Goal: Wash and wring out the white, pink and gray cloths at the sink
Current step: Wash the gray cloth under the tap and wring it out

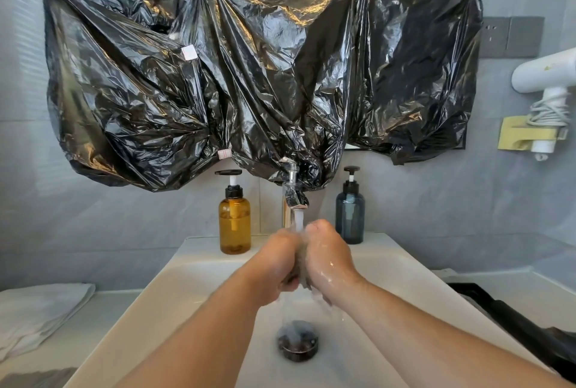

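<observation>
Both forearms reach forward over the smooth white sink [193, 294]. The left hand [277, 263] and the right hand [327, 260] press together under the running faucet [294, 194], fingers curled tight round a wet gray cloth [300, 266] bunched between the palms. The dark round drain [297, 341] lies below; the basin walls stand well apart from both wrists. A folded white cloth [40, 309] lies on the counter, far left.
</observation>
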Motion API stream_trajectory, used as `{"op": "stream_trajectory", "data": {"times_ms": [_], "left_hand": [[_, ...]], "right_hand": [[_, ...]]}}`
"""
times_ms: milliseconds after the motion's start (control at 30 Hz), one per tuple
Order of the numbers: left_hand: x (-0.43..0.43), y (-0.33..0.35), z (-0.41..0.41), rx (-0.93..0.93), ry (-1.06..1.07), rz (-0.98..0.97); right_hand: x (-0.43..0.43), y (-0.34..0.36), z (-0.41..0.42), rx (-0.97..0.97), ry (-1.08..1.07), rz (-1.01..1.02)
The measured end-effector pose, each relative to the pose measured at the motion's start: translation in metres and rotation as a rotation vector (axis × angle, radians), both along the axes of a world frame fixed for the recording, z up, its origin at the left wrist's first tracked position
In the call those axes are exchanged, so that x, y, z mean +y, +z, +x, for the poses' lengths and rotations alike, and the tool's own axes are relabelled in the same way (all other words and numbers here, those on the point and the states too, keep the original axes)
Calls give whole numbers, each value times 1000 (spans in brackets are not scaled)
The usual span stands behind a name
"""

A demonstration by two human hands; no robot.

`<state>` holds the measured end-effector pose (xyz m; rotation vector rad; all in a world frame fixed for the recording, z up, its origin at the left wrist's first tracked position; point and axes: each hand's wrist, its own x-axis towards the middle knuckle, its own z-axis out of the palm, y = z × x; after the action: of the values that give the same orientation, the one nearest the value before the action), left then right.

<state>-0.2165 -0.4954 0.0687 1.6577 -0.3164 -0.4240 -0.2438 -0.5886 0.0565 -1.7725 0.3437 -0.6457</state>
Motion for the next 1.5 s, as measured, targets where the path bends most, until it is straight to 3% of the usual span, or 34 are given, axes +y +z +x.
{"op": "stream_trajectory", "data": {"times_ms": [100,200,367,467,600,700,867,967,1067,1167,1300,1400,1500], "left_hand": [[6,6,-6,-15,-68,104],[13,14,-7,95,-66,56],[12,16,-3,243,66,-350],[8,17,-3,213,251,-513],[3,10,-4,73,344,-403],[0,10,-10,110,270,-364],[1,8,-12,-36,110,-98],[3,12,-9,-138,35,69],[11,18,-12,-30,-17,157],[17,21,-13,100,-45,19],[12,21,-6,126,145,-291],[8,19,-3,175,275,-485],[4,12,-3,174,310,-464]], "right_hand": [[-14,3,-4,-48,-4,-151],[-20,13,-6,-122,12,-22],[-18,18,-9,-150,45,267],[-6,4,-7,-49,202,112],[11,-17,-1,-75,209,-223],[14,-13,3,-82,85,-410],[3,-2,1,-22,74,-157],[-16,5,-4,-11,-30,-151],[-24,13,-4,-143,-49,-129],[-25,17,-4,-217,-34,2],[-16,15,-9,-157,44,187],[2,6,-14,25,199,80],[17,-7,-11,98,224,-38]]}}
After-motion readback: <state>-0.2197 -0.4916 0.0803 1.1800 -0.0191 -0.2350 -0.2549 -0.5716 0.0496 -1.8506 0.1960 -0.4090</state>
